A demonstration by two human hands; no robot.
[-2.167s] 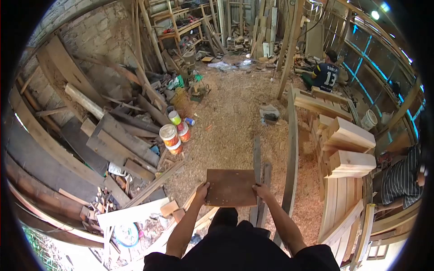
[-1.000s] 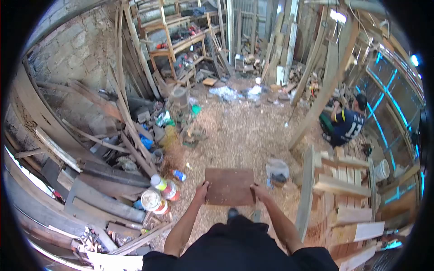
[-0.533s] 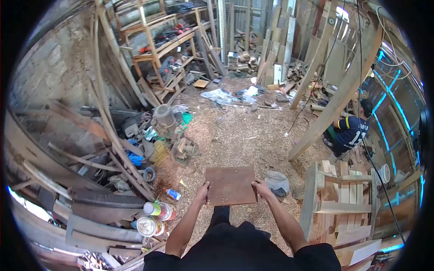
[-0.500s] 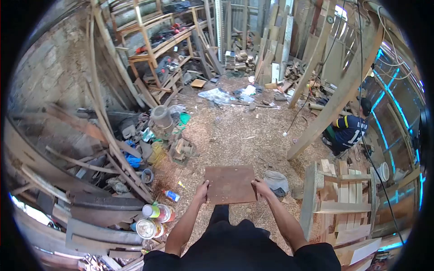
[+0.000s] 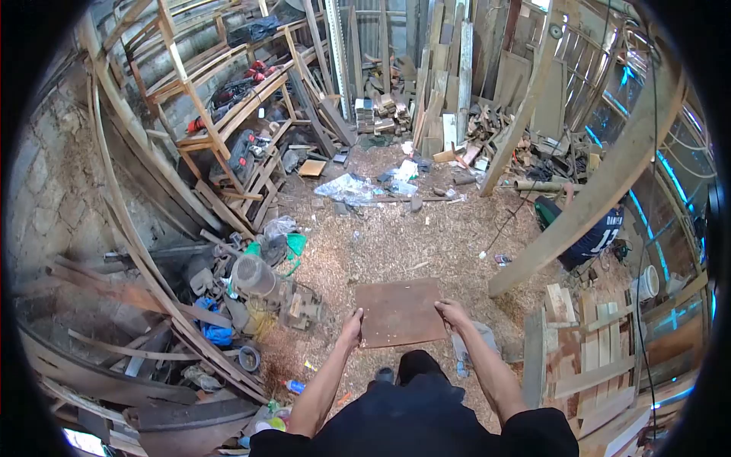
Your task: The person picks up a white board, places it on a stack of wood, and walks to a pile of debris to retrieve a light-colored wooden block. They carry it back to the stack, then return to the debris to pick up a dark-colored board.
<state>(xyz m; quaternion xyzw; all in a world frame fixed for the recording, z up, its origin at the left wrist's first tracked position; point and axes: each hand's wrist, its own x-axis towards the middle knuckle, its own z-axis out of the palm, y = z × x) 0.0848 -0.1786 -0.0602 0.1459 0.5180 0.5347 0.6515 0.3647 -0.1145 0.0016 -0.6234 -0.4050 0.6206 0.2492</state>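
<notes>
My left hand (image 5: pixel 352 329) is clenching its grip on the left edge of a brown board (image 5: pixel 401 311). My right hand (image 5: pixel 454 312) is grasping the right edge, with its fingers curling over the top. The board is lying flat between the two grips, hanging out ahead of the body above the sawdust floor (image 5: pixel 396 236). It is looking nearly square, so I cannot tell its long axis. It is sitting slightly turned, its right far corner pointing farther away. Its underside is staying hidden. Well apart on the right, a slanting beam (image 5: pixel 601 190) is covering most of a crouching person (image 5: pixel 590 240).
</notes>
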